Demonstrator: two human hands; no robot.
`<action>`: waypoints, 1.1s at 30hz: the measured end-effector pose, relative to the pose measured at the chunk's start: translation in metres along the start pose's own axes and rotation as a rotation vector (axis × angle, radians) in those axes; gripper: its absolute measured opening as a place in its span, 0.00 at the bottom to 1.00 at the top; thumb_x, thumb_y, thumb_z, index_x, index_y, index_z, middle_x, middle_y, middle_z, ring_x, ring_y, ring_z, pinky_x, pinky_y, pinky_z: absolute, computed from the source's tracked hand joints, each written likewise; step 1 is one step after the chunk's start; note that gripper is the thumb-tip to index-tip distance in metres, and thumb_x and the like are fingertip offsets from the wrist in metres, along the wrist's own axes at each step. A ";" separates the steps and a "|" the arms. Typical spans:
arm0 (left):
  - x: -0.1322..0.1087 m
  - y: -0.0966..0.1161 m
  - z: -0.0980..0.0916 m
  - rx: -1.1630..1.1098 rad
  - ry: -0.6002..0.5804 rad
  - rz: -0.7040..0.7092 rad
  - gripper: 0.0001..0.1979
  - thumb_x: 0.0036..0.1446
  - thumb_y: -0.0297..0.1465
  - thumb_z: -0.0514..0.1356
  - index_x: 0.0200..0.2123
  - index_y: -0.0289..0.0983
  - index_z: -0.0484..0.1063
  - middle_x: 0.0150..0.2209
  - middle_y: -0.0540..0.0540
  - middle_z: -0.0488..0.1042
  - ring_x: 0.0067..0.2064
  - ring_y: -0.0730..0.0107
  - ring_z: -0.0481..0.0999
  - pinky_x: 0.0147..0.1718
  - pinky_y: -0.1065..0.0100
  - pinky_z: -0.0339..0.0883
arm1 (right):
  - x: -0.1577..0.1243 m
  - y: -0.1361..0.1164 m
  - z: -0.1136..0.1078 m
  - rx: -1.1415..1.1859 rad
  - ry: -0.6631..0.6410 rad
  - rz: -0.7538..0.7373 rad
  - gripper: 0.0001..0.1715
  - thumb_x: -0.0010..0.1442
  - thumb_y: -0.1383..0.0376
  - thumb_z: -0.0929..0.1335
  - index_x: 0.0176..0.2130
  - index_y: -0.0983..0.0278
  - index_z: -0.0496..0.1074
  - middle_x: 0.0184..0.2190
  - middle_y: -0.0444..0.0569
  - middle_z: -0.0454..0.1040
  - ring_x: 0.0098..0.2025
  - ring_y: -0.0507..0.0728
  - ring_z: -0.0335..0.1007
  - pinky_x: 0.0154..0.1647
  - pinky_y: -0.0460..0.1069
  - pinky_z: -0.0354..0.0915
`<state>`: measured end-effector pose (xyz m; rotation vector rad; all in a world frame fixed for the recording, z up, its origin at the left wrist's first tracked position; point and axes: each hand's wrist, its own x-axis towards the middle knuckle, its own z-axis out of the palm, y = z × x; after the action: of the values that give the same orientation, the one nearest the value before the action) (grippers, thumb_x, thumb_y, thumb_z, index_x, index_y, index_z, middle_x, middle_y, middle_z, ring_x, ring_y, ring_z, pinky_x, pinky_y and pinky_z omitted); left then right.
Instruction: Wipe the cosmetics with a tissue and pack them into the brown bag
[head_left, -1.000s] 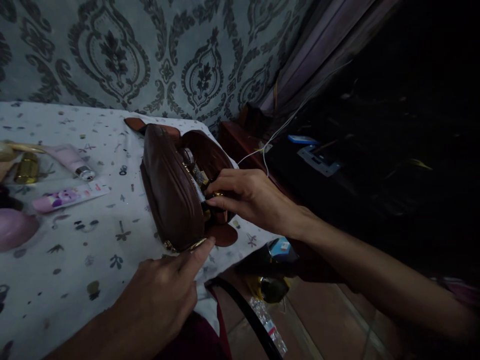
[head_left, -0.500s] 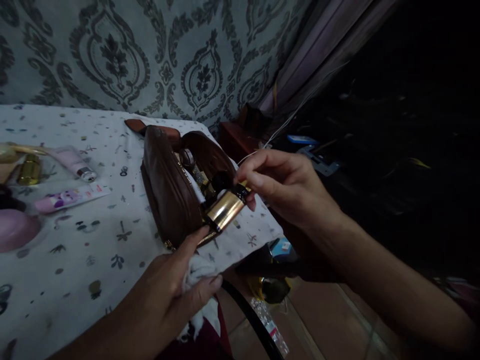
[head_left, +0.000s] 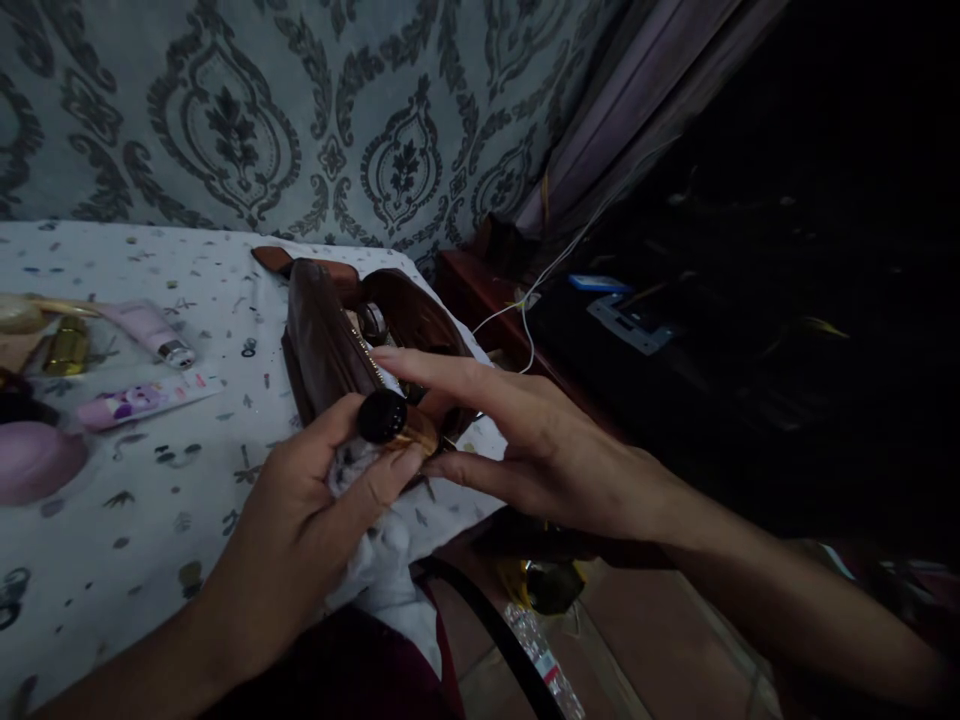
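Note:
A small gold bottle with a round black end is held between both hands, tilted over the front of a brown toiletry bag. My left hand is closed around it, thumb along its side, with a bunched white cloth in the same grip. My right hand has its thumb and a bent finger at the bottle's far end, while its index finger stretches out above. The brown bag lies unzipped on the patterned white cloth covering; items inside are partly hidden by my hands.
At left on the covering lie a purple-printed tube, a pale pink tube, a small yellow bottle and a rounded pink item. A black strap hangs at the near edge.
The gold bottle has moved left and toward me and turned, its round black end now facing up. My left hand has closed on it with the cloth; the right index finger has extended.

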<state>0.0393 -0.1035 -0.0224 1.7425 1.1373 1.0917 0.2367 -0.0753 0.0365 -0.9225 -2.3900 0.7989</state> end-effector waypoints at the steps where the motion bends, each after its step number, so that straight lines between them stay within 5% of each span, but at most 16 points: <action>1: 0.004 0.002 -0.001 0.005 -0.002 0.003 0.15 0.66 0.41 0.53 0.44 0.39 0.74 0.31 0.52 0.75 0.31 0.72 0.73 0.31 0.72 0.71 | 0.002 -0.001 -0.001 -0.040 -0.021 -0.017 0.29 0.65 0.67 0.70 0.63 0.56 0.64 0.42 0.45 0.76 0.44 0.54 0.73 0.49 0.50 0.69; 8: 0.002 0.001 -0.002 0.054 -0.072 -0.034 0.21 0.66 0.45 0.53 0.51 0.38 0.74 0.30 0.52 0.78 0.29 0.72 0.76 0.29 0.74 0.70 | 0.007 0.012 -0.002 -0.036 0.029 -0.112 0.26 0.60 0.68 0.72 0.56 0.63 0.66 0.42 0.46 0.74 0.38 0.51 0.74 0.41 0.47 0.72; 13: -0.014 -0.011 0.017 0.538 -0.302 -0.037 0.29 0.65 0.39 0.53 0.67 0.37 0.59 0.34 0.45 0.83 0.31 0.61 0.82 0.30 0.65 0.74 | 0.007 0.025 -0.004 -0.039 0.263 -0.013 0.28 0.56 0.70 0.73 0.53 0.61 0.63 0.42 0.45 0.72 0.39 0.53 0.74 0.36 0.46 0.73; 19: -0.015 -0.008 0.028 0.858 -0.590 -0.143 0.27 0.67 0.34 0.52 0.68 0.38 0.58 0.36 0.42 0.83 0.37 0.53 0.84 0.35 0.57 0.76 | 0.003 0.038 0.001 -0.250 0.002 0.007 0.20 0.62 0.70 0.70 0.54 0.63 0.67 0.42 0.46 0.75 0.39 0.52 0.74 0.39 0.46 0.72; 24: -0.019 -0.014 0.025 0.848 -0.568 -0.040 0.24 0.68 0.31 0.50 0.66 0.40 0.60 0.37 0.44 0.83 0.35 0.55 0.83 0.32 0.58 0.76 | 0.000 0.042 0.001 -0.346 -0.087 0.041 0.25 0.63 0.70 0.69 0.58 0.62 0.66 0.45 0.50 0.76 0.42 0.54 0.75 0.42 0.48 0.71; 33: -0.029 -0.030 0.024 0.822 -0.449 0.116 0.24 0.65 0.31 0.52 0.64 0.40 0.61 0.35 0.47 0.82 0.32 0.63 0.83 0.26 0.67 0.72 | 0.002 0.039 0.007 -0.343 -0.166 0.048 0.16 0.66 0.71 0.67 0.53 0.63 0.70 0.43 0.50 0.77 0.42 0.55 0.75 0.43 0.48 0.68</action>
<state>0.0469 -0.1251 -0.0648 2.5342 1.2850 0.2264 0.2487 -0.0525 0.0063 -1.0838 -2.7143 0.5057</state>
